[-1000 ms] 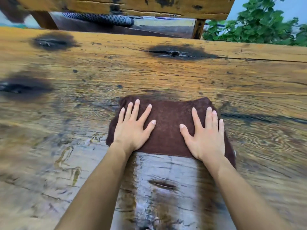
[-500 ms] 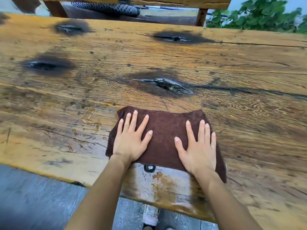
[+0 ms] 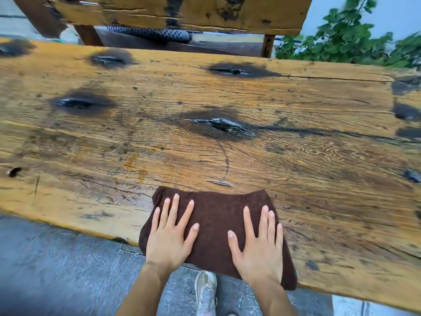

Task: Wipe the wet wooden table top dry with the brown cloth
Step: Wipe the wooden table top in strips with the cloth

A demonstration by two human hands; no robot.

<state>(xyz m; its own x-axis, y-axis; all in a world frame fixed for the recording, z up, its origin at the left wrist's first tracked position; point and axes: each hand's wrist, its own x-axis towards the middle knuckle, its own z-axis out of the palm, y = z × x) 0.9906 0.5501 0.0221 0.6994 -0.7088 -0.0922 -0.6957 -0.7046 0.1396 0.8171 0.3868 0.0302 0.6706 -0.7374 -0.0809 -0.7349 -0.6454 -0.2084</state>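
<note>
Head view: brown cloth [image 3: 214,215] flat beneath left grip [image 3: 169,242] and right grip [image 3: 259,249]

Both on the cloth [image 3: 214,215]: my left hand [image 3: 167,238] left, right hand [image 3: 259,245] right, side by side. Cloth overhangs the table top [image 3: 319,179] near edge under my palms; shoe [image 3: 206,290] below, between my wrists

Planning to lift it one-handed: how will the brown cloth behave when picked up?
Probably floppy: the brown cloth sags over the near table edge. Its fuzzy pile likely drags rather than slides. Possibly damp, heavier: the knots glisten wet.
</note>
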